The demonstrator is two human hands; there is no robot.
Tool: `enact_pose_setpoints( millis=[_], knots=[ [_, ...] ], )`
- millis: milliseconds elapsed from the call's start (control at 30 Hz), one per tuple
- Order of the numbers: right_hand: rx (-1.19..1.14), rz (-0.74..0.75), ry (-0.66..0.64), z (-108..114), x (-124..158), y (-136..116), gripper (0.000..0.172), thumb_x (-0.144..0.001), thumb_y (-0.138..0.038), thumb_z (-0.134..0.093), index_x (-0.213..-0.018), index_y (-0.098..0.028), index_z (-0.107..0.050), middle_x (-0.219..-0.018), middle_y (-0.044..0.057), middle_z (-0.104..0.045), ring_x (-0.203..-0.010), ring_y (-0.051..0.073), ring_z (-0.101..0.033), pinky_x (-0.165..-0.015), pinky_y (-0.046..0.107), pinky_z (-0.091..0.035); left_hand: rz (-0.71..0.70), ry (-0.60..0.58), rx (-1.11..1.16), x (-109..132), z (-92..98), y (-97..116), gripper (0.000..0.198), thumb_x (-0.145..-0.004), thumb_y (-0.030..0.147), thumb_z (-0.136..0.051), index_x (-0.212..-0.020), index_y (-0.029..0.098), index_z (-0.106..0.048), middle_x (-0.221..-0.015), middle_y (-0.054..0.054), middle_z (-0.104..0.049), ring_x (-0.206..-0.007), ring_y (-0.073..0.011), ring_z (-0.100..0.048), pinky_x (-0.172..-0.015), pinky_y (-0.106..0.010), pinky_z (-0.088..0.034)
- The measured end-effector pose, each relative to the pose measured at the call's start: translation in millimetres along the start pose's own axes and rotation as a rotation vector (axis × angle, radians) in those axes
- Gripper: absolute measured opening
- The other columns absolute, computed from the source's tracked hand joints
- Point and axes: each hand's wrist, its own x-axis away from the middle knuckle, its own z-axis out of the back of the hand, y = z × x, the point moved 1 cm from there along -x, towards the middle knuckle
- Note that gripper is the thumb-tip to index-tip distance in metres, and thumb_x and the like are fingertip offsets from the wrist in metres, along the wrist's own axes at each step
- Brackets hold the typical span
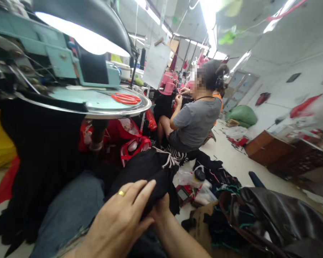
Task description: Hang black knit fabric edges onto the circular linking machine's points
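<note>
Black fabric (pixel 145 175) sits bunched, the open left hand (pixel 118 218) pressing on top and the right hand (pixel 160 208) gripping beneath to steady it.

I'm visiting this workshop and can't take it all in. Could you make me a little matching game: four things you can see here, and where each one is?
Things:
1. orange-handled scissors
2. green sack
3. gold ring
4. black cloth

Places:
A. on the floor
B. on a finger of the left hand
C. between the left hand and the right hand
D. on the round machine table

Pairs: 1-D, 2-A, 3-B, 4-C
</note>
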Motion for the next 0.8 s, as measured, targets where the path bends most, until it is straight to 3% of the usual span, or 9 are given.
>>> enact_pose_setpoints(
  millis=[67, 133, 233, 333, 433, 533, 633, 733, 800],
  knots=[
    [-0.140, -0.010, 0.054, -1.9, -0.1, -12.4, 0.045, -0.064, -0.064, -0.079, -0.088, -0.025, -0.077, -0.099, 0.007, -0.078, -0.104, 0.032, -0.071, -0.103, 0.051, -0.054, 0.102, -0.109, 0.015, -4.9, -3.6, -2.5, 0.060, -0.077, 0.011, -0.063, -0.135, 0.024, -0.057, -0.108, -0.007, -0.072, -0.091, -0.0244, -0.070, -0.075, -0.032, -0.061],
    [-0.191, 0.065, 0.192, 4.1, 5.9, -39.5, 0.037, -0.060, -0.046, -0.086, -0.090, -0.026, -0.077, -0.098, 0.004, -0.079, -0.096, 0.028, -0.072, -0.102, 0.048, -0.055, 0.124, -0.194, 0.181, -17.4, -5.8, 4.2, 0.052, -0.078, 0.010, -0.060, -0.127, 0.027, -0.063, -0.101, -0.004, -0.071, -0.088, -0.0222, -0.070, -0.074, -0.030, -0.059],
    [-0.033, 0.275, 0.457, 28.5, 27.9, -96.9, 0.036, -0.065, -0.025, -0.086, -0.099, -0.026, -0.075, -0.098, 0.003, -0.079, -0.087, 0.022, -0.074, -0.092, 0.041, -0.059, 0.133, -0.207, 0.563, -46.8, -7.3, 24.7, 0.035, -0.084, 0.015, -0.058, -0.116, 0.026, -0.069, -0.099, -0.003, -0.072, -0.089, -0.0188, -0.070, -0.077, -0.026, -0.057],
    [0.243, 0.506, 0.576, 58.9, 48.2, -134.9, 0.031, -0.081, -0.022, -0.074, -0.112, -0.024, -0.073, -0.113, 0.006, -0.077, -0.104, 0.022, -0.073, -0.098, 0.040, -0.056, 0.237, -0.203, 0.897, -70.1, -18.2, 29.6, 0.028, -0.084, 0.018, -0.058, -0.108, 0.022, -0.072, -0.096, -0.002, -0.074, -0.088, -0.0176, -0.069, -0.081, -0.026, -0.056],
    [0.583, 0.455, 0.380, 82.4, 42.8, -112.7, 0.035, -0.090, -0.026, -0.064, -0.125, -0.024, -0.069, -0.134, 0.009, -0.068, -0.125, 0.025, -0.064, -0.111, 0.046, -0.047, 0.446, -0.278, 1.062, -65.7, -47.6, -2.9, 0.029, -0.082, 0.027, -0.061, -0.108, 0.018, -0.072, -0.100, -0.003, -0.076, -0.094, -0.0222, -0.071, -0.085, -0.031, -0.058],
    [0.841, 0.217, 0.132, 92.2, 20.1, -47.8, 0.056, -0.084, -0.028, -0.069, -0.139, -0.024, -0.060, -0.152, 0.010, -0.053, -0.144, 0.030, -0.045, -0.122, 0.054, -0.031, 0.760, -0.373, 0.997, -34.3, -85.1, -56.3, 0.040, -0.074, 0.039, -0.070, -0.105, 0.015, -0.070, -0.105, -0.007, -0.078, -0.106, -0.0303, -0.071, -0.093, -0.038, -0.058],
    [1.099, 0.193, 0.026, 87.3, 4.7, -0.3, 0.068, -0.080, -0.029, -0.073, -0.145, -0.022, -0.054, -0.161, 0.013, -0.040, -0.153, 0.033, -0.028, -0.125, 0.056, -0.019, 0.985, -0.470, 1.027, -1.9, -112.2, -90.7, 0.048, -0.069, 0.048, -0.075, -0.106, 0.018, -0.069, -0.103, -0.007, -0.079, -0.101, -0.0315, -0.074, -0.088, -0.039, -0.062],
    [1.105, 0.236, -0.058, 86.6, 1.9, 3.9, 0.065, -0.081, -0.034, -0.074, -0.142, -0.022, -0.056, -0.159, 0.013, -0.043, -0.152, 0.031, -0.030, -0.124, 0.052, -0.023, 1.059, -0.438, 1.062, 7.8, -119.4, -95.0, 0.055, -0.067, 0.049, -0.080, -0.110, 0.018, -0.068, -0.102, -0.007, -0.080, -0.100, -0.0306, -0.075, -0.088, -0.039, -0.062],
    [0.963, 0.261, 0.034, 100.7, 2.1, -9.1, 0.058, -0.085, -0.039, -0.071, -0.139, -0.023, -0.058, -0.154, 0.012, -0.051, -0.147, 0.028, -0.041, -0.122, 0.048, -0.030, 1.061, -0.430, 1.085, 0.3, -114.5, -88.6, 0.059, -0.067, 0.048, -0.081, -0.115, 0.017, -0.067, -0.103, -0.008, -0.079, -0.101, -0.0301, -0.074, -0.091, -0.039, -0.061]
  ],
)
